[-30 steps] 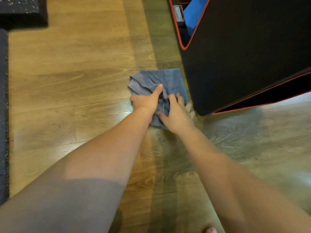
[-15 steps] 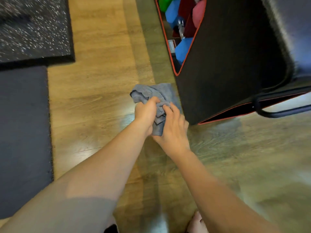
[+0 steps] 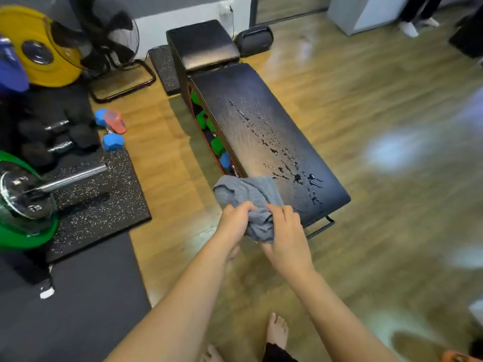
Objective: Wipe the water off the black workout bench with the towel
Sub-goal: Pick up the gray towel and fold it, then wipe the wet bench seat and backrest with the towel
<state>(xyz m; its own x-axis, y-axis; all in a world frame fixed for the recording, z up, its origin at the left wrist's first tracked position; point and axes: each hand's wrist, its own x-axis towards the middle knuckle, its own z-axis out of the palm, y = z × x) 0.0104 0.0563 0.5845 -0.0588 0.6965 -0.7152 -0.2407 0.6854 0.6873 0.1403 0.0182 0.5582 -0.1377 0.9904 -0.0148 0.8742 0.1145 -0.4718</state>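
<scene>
The black workout bench [image 3: 251, 105] runs from the far wall toward me, its long pad dotted with water drops [image 3: 285, 158], most of them toward the near end. A grey towel [image 3: 248, 194] is bunched up in the air at the bench's near left corner. My left hand [image 3: 235, 220] grips its left side and my right hand [image 3: 287, 236] grips its lower right part. The towel's upper edge overlaps the bench's near edge in view; I cannot tell if it touches the pad.
Green and blue dumbbells [image 3: 217, 145] sit in the open storage under the bench. Left of it lie speckled black mats [image 3: 99, 199], black and blue dumbbells [image 3: 112, 141], weight plates [image 3: 39, 45] and a floor fan [image 3: 104, 35]. My bare feet [image 3: 277, 333] stand on the wooden floor.
The towel has been lifted off the floor by both hands and raised to the bench's near corner. The view has risen and now shows the whole wet bench top.
</scene>
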